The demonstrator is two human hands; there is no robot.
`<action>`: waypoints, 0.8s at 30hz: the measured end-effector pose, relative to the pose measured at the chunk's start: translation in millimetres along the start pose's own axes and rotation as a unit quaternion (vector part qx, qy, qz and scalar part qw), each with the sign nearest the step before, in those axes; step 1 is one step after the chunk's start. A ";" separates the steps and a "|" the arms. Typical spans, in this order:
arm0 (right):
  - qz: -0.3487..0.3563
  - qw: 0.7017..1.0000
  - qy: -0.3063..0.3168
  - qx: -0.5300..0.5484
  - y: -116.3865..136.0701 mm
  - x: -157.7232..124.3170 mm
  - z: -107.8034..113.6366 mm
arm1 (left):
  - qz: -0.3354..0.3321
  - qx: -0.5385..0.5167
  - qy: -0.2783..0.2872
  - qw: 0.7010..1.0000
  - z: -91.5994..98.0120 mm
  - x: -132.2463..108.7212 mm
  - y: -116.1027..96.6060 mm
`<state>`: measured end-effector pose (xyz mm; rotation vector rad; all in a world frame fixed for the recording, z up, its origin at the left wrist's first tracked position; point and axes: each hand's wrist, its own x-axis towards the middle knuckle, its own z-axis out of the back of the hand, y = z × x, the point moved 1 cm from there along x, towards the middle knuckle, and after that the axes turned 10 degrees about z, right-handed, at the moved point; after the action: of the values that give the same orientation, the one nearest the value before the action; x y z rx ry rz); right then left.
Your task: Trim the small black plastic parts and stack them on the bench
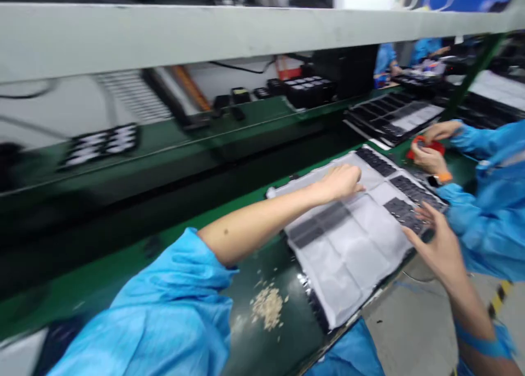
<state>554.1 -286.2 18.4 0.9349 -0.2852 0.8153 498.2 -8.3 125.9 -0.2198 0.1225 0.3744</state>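
A wide, flat tray (361, 244) with a pale, sheet-like surface divided into rectangular compartments lies at the bench edge. Rows of small dark pieces (404, 212) fill sections at its right end, and two dark patches (320, 225) show at its left. Over the far middle of the tray is my left hand (342, 181), its fingers curled together; whatever they may pinch is hidden. My right hand (437, 244) is at the near right corner, beside the dark pieces, thumb and fingers apart. I see nothing held in it.
A pile of small beige bits (267, 307) lies on the green bench left of the tray. A co-worker at right holds a red object (438, 147), close to my right hand. Another dark tray (394, 116) is behind. A pale shelf beam (246, 34) crosses overhead.
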 end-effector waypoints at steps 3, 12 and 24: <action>0.018 0.999 0.023 0.031 29.3 -19.6 0.1 | 0.109 0.010 0.000 0.994 22.2 -44.5 87.9; 0.147 0.960 0.160 0.178 159.2 -78.6 -62.2 | 0.360 -0.010 0.098 0.928 -38.9 -258.6 286.5; 0.114 0.895 0.303 0.308 246.5 -112.9 -113.1 | 0.313 -0.141 0.081 0.936 -113.5 -341.9 298.8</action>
<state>285.0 -170.2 38.8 1.1862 0.4477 1.4136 61.5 117.0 13.6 -0.4983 0.3054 1.0128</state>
